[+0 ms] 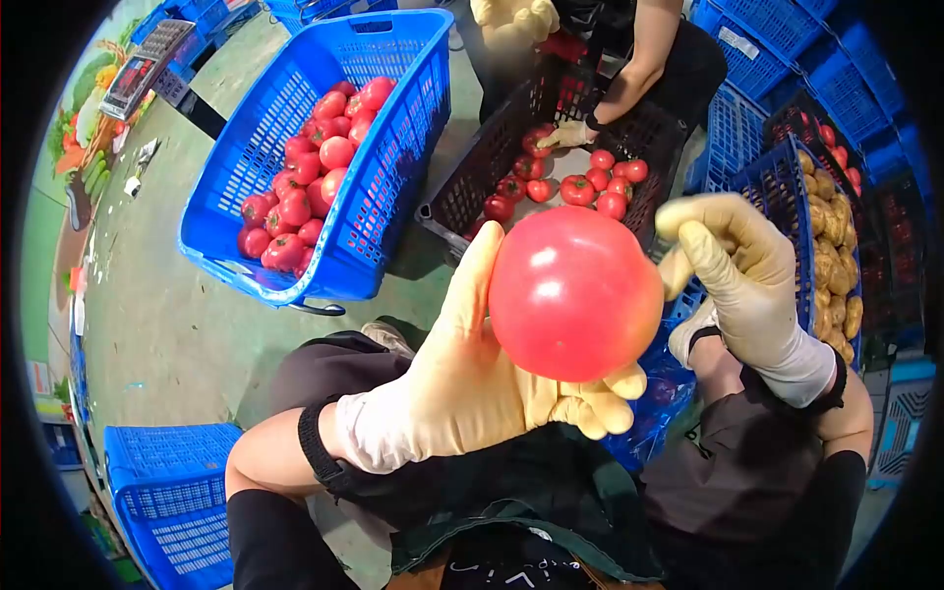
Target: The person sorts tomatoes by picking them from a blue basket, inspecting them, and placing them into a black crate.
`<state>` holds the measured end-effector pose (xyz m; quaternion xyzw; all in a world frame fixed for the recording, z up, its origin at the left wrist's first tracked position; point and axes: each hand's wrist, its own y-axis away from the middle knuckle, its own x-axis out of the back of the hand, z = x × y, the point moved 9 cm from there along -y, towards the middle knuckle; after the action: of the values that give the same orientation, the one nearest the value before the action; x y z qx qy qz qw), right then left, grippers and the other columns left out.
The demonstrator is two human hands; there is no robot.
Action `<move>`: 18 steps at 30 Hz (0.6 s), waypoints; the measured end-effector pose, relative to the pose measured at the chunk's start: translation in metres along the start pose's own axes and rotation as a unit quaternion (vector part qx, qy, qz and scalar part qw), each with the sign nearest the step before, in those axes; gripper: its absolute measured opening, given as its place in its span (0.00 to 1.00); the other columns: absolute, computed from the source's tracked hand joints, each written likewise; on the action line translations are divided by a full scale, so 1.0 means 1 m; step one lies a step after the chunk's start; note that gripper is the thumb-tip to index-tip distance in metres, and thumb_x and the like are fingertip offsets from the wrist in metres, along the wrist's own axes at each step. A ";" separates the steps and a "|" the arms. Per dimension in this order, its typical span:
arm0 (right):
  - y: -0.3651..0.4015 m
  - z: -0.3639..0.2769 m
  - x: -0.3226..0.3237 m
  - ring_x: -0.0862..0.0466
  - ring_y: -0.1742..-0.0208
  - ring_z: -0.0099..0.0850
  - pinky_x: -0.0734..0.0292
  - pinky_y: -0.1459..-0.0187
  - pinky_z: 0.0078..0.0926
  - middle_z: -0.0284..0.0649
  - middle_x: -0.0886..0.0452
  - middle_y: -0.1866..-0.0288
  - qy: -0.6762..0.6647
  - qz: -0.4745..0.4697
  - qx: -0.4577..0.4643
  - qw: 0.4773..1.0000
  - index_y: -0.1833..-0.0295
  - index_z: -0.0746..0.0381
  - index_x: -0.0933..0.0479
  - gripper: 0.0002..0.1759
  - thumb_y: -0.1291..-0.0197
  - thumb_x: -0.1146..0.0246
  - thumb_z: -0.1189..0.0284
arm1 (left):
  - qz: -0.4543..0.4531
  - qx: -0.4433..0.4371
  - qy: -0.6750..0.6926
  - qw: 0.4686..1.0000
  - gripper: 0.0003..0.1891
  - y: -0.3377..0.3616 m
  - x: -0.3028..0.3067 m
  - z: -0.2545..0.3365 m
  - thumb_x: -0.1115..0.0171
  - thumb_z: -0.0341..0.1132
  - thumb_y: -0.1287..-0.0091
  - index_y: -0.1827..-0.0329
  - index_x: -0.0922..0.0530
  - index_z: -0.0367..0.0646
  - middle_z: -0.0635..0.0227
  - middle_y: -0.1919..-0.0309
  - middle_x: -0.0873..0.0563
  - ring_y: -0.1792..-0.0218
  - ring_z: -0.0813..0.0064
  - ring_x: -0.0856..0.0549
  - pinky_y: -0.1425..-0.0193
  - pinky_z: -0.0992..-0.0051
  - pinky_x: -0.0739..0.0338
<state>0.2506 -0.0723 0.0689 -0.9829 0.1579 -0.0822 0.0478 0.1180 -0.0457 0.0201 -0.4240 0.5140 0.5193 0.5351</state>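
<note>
1. Pinkish-red tomato (pixel 575 295) gripped in the gloved left hand (pixel 464 388), thumb at its side, fingers beneath;
2. gloved right hand (pixel 752 275) just beside it, fingers curled, grip unclear;
3. farther out, smaller tomatoes (pixel 295 207) in blue basket (pixel 398 187), black crate (pixel 654 138).

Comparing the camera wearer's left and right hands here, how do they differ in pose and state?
The left hand cups a large tomato from below, while the right hand is beside it, not supporting it.
The left hand's fingers extend beneath the tomato; the right hand's are curled in, and whether they touch it is unclear.
Both wear pale yellowish gloves, with a dark band at each wrist.
</note>
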 end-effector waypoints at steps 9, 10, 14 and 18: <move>-0.007 -0.045 -0.072 0.23 0.41 0.33 0.31 0.40 0.30 0.49 0.27 0.40 0.210 -0.178 0.168 0.947 0.33 0.72 0.41 0.58 0.67 0.18 0.57 | 0.000 -0.040 0.045 0.998 0.44 0.010 0.004 0.014 0.66 0.74 0.39 0.36 0.34 0.44 0.55 0.51 0.20 0.58 0.51 0.17 0.58 0.56 0.22; -0.006 -0.047 -0.073 0.21 0.44 0.32 0.28 0.42 0.27 0.49 0.25 0.41 0.237 -0.148 0.193 0.940 0.36 0.72 0.37 0.53 0.67 0.18 0.63 | 0.011 -0.042 0.042 0.998 0.44 0.010 0.007 0.014 0.66 0.75 0.39 0.36 0.34 0.45 0.57 0.50 0.20 0.57 0.53 0.17 0.58 0.57 0.21; -0.012 -0.055 -0.075 0.22 0.43 0.33 0.29 0.41 0.27 0.50 0.25 0.42 0.216 -0.137 0.204 0.945 0.38 0.70 0.35 0.48 0.67 0.19 0.66 | 0.151 -0.097 -0.103 0.978 0.32 0.016 0.021 0.023 0.57 0.61 0.33 0.36 0.35 0.47 0.62 0.47 0.21 0.53 0.63 0.17 0.53 0.62 0.19; -0.009 -0.048 -0.090 0.26 0.39 0.39 0.31 0.39 0.33 0.57 0.31 0.38 0.119 -0.156 0.223 0.955 0.39 0.69 0.38 0.48 0.67 0.19 0.73 | 0.159 -0.090 -0.045 0.982 0.21 0.026 0.029 0.022 0.50 0.46 0.28 0.37 0.34 0.46 0.65 0.46 0.22 0.49 0.72 0.18 0.45 0.68 0.21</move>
<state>0.1607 -0.0389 0.1041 -0.9425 -0.0150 -0.2386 0.2335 0.0931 -0.0178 -0.0046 -0.3598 0.5014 0.6606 0.4275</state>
